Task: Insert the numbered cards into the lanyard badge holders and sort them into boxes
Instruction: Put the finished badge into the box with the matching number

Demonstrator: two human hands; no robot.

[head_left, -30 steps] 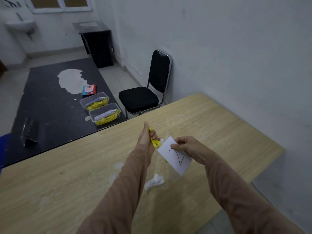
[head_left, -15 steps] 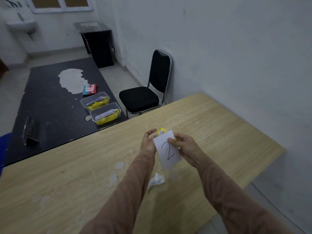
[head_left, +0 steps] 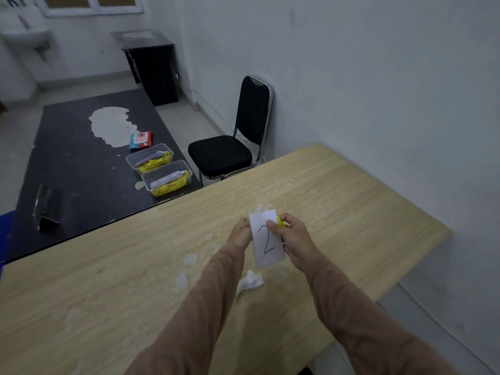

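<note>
A white card marked "2" (head_left: pixel 266 240) stands upright between both hands above the wooden table (head_left: pixel 351 201). My left hand (head_left: pixel 239 234) grips its left edge. My right hand (head_left: pixel 293 239) pinches the card's right side with the thumb over the face, and a bit of yellow lanyard (head_left: pixel 280 221) shows at the fingers. Whether the card sits inside a clear holder I cannot tell. Two clear plastic boxes (head_left: pixel 150 157) (head_left: pixel 167 177) with yellow lanyards and white cards stand on the black table (head_left: pixel 75 163) further off.
A crumpled white scrap (head_left: pixel 250 282) lies on the wooden table under the card. A black chair (head_left: pixel 230 150) stands by the wall beyond the table. A red-blue packet (head_left: pixel 140 139) and a dark stand (head_left: pixel 46 209) lie on the black table.
The card has swung from tilted at the right to upright between both hands. My left hand came over to its left edge, and the yellow lanyard is now mostly hidden behind the card.
</note>
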